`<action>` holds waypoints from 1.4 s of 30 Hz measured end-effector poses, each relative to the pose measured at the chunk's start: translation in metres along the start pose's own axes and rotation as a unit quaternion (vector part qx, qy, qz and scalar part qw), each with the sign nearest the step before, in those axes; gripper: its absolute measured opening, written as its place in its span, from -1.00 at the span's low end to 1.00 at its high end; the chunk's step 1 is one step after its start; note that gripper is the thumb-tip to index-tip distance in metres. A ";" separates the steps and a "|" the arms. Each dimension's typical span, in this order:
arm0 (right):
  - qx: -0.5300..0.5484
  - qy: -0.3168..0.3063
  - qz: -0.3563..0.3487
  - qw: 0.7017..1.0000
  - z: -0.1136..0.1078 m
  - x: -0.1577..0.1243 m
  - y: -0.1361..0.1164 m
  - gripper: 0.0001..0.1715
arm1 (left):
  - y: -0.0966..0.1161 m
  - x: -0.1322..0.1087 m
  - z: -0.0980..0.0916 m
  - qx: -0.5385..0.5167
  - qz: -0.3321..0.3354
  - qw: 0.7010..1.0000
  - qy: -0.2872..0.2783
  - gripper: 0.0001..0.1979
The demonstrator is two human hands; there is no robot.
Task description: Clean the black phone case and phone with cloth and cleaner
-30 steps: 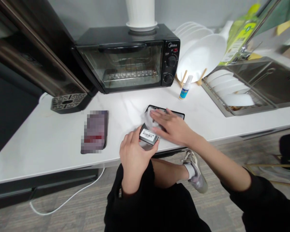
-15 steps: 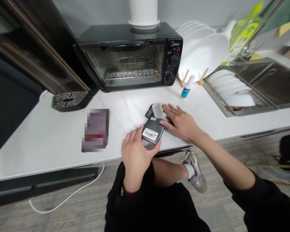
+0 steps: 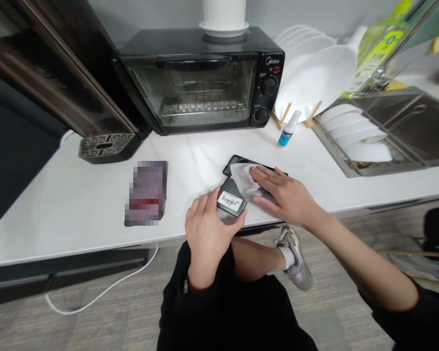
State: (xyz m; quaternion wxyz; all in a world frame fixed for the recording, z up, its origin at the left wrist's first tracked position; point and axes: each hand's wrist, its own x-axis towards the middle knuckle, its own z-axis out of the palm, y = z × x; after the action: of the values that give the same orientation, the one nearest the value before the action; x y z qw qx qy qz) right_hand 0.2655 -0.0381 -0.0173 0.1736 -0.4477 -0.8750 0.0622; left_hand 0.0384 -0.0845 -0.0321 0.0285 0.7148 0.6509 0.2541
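Note:
My left hand grips the near end of a dark flat rectangular device with a white barcode label facing up, its thumb on the near right corner. A light grey cloth lies under the fingers of my right hand, over the device's far right part. The right fingers are stretched over the cloth. Behind the device, partly covered by the cloth, a black flat case-like object rests on the white counter. A small spray bottle with a blue label stands beyond my right hand.
A black toaster oven with a white pot on top stands behind. At left are a drip tray and a pixelated dark flat object. White plates and a sink rack with bowls are at right.
My right hand has slid right and slightly nearer with the cloth, which now covers part of the device. More of the black case shows behind. My left hand keeps its grip.

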 end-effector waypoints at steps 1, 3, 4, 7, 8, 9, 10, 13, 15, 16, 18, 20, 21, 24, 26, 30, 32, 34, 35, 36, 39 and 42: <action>-0.006 0.005 0.022 1.000 0.001 0.009 0.007 -0.21 | 0.000 0.000 0.000 0.001 0.000 1.000 -0.001 -0.35; -0.008 0.015 0.051 0.999 0.006 0.026 0.011 -0.14 | 0.000 0.000 -0.001 0.002 0.000 1.000 -0.001 -0.38; -0.003 0.019 0.053 0.998 0.009 0.033 0.007 -0.10 | 0.000 0.000 -0.001 0.002 0.000 1.000 0.000 -0.38; 0.041 0.006 -0.019 0.999 0.016 0.036 -0.024 -0.04 | -0.002 0.000 0.000 0.010 0.004 1.000 0.004 -0.43; 0.059 0.000 -0.055 0.997 0.017 0.031 -0.036 -0.01 | -0.002 0.000 0.000 0.018 0.006 1.000 -0.001 -0.49; 0.076 -0.009 -0.087 0.993 0.017 0.024 -0.047 0.01 | -0.003 0.000 0.000 0.027 0.004 1.000 -0.009 -0.55; 0.087 -0.016 -0.110 0.990 0.016 0.015 -0.055 0.03 | -0.003 0.000 0.000 0.034 0.001 0.999 -0.016 -0.59; 0.081 -0.026 -0.121 0.989 0.009 -0.007 -0.052 -0.06 | -0.002 0.001 0.000 0.035 -0.009 0.999 -0.019 -0.52; 0.049 -0.021 -0.079 0.995 0.004 -0.010 -0.030 -0.16 | -0.001 0.001 0.000 0.019 -0.001 1.000 -0.005 -0.38; 0.030 -0.013 -0.048 0.998 0.003 -0.007 -0.017 -0.18 | -0.001 0.001 0.000 0.012 0.004 1.000 0.001 -0.34; 0.005 -0.002 0.006 1.000 0.002 0.006 0.008 -0.17 | 0.000 0.001 0.000 0.006 0.006 1.000 0.006 -0.33; 0.004 -0.003 0.027 1.000 0.004 0.022 0.021 -0.13 | 0.000 0.001 0.000 0.010 0.004 1.000 0.004 -0.35; 0.010 -0.006 0.022 1.000 0.005 0.029 0.020 -0.10 | 0.000 0.001 0.000 0.012 0.004 1.000 0.004 -0.35; 0.053 -0.024 -0.051 0.997 0.010 0.036 -0.007 -0.10 | -0.001 0.001 0.000 0.021 0.006 1.000 0.005 -0.40; 0.078 -0.033 -0.107 0.991 0.012 0.026 -0.035 -0.05 | -0.001 0.001 0.001 0.031 0.008 0.999 -0.004 -0.52; 0.072 -0.044 -0.148 0.985 0.008 -0.007 -0.057 0.01 | 0.001 0.001 0.001 0.049 -0.011 0.999 -0.015 -0.68; 0.056 -0.041 -0.135 0.988 0.004 -0.013 -0.041 -0.08 | 0.002 0.001 0.002 0.042 -0.009 0.999 -0.007 -0.57; 0.031 -0.025 -0.084 0.996 0.002 -0.007 -0.014 -0.14 | 0.002 0.001 0.002 0.029 0.002 1.000 0.007 -0.38; 0.018 -0.017 -0.053 0.998 0.002 -0.001 -0.001 -0.14 | 0.002 0.001 0.003 0.025 0.005 1.000 0.012 -0.33; 0.008 -0.012 -0.025 1.000 0.002 0.008 0.011 -0.14 | 0.001 0.000 0.003 0.023 0.007 1.000 0.016 -0.32; -0.003 -0.006 0.014 1.000 0.005 0.033 0.022 -0.05 | -0.001 0.000 0.004 0.020 0.005 1.000 0.022 -0.34; 0.034 -0.016 -0.055 0.998 0.012 0.039 -0.007 0.03 | -0.003 0.001 0.002 0.015 0.004 1.000 0.019 -0.36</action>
State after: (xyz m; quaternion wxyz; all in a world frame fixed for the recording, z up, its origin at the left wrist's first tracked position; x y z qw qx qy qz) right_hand 0.2348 -0.0100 -0.0166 0.1773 -0.3917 -0.8984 0.0895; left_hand 0.0368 -0.0827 -0.0351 0.0045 0.7128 0.6522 0.2579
